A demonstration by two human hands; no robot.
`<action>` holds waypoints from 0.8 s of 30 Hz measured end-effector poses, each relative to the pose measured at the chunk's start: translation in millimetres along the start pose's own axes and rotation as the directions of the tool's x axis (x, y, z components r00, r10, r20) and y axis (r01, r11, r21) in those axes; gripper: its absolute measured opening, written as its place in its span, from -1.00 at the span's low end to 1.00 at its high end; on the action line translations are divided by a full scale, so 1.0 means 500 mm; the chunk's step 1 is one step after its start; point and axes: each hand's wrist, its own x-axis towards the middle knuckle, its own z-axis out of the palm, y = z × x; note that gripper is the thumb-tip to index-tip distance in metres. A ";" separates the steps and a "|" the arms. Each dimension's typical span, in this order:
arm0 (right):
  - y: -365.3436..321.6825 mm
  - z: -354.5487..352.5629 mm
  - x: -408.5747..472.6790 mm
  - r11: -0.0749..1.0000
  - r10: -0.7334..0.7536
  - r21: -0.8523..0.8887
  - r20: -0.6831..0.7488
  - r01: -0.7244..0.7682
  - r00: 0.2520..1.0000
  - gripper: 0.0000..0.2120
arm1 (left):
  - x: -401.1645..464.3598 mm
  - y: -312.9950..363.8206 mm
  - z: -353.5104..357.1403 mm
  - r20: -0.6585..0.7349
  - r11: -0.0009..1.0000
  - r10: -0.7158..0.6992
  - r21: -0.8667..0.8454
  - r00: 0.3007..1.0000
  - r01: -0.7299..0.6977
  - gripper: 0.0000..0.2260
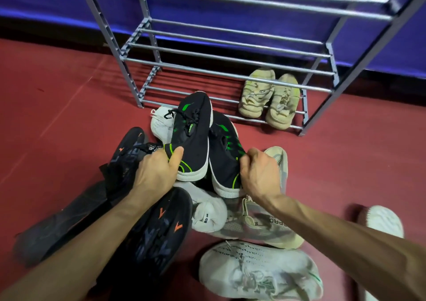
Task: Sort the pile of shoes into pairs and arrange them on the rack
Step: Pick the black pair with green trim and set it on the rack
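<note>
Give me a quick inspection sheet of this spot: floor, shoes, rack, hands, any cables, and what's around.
Surface: red floor, shoes piled in front of the rack.
Job's things: grey metal rack with one beige pair on its bottom shelf; upper shelves in view hold no shoes. Two black shoes with green trim, one gripped by the left hand, one by the right.
Clutter: unsorted black shoes with orange marks, white shoes and grey-beige shoes on the floor.
Hands: left hand and right hand each grip a heel.
Cables: nothing seen.
Surroundings: purple wall behind the rack.
</note>
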 end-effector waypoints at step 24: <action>0.059 -0.050 0.107 0.985 0.166 0.078 -0.154 -0.155 0.974 -0.79 | 0.093 0.100 0.048 0.001 0.996 -0.084 0.025 0.996 0.084 -0.48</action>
